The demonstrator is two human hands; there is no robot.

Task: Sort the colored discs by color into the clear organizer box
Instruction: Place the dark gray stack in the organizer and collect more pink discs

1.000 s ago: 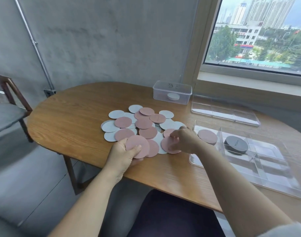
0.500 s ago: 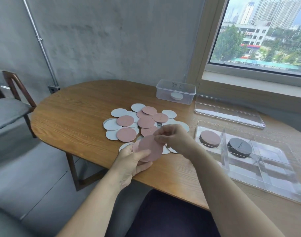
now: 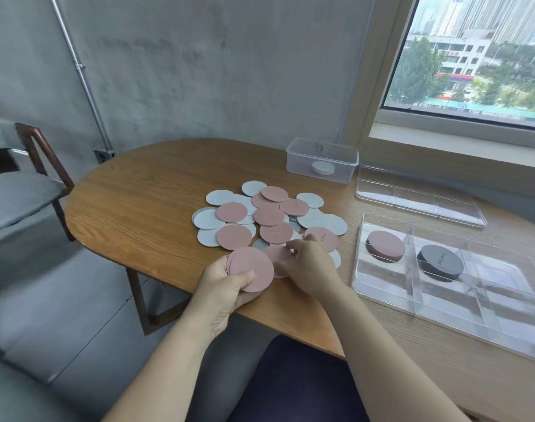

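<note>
Two bare forearms reach in from the near edge over the oval wooden table (image 3: 132,208), angled inward so that the hands meet just near of the disc pile. The left hand (image 3: 226,284) is turned palm up and a little tilted. Its thumb presses across the top and its fingers curl underneath a thin stack of flat round pink discs (image 3: 254,266), gripping the stack above the table's near edge. The right hand (image 3: 310,266) sits just right of that stack, knuckles up, with its fingers bent down onto a single pink disc (image 3: 275,257) lying flat on the wood. The fingertips touch it, but whether they pinch it or only rest there cannot be told.

Just far of both hands spreads the loose pile of overlapping pink and pale grey discs (image 3: 260,214), and one pink disc of the pile shows just beyond the right knuckles. Right of the right hand, near but apart, lies the clear plastic organizer box (image 3: 503,300). Its left compartment holds a thick pile of pink discs (image 3: 384,246) toward the far end, and the compartment just right of the divider holds a thick pile of dark grey discs (image 3: 441,263).

Far of the box lies a flat clear plastic lid (image 3: 418,202), and left of that stands a small clear lidded tub (image 3: 321,153) with white discs (image 3: 323,168) inside
</note>
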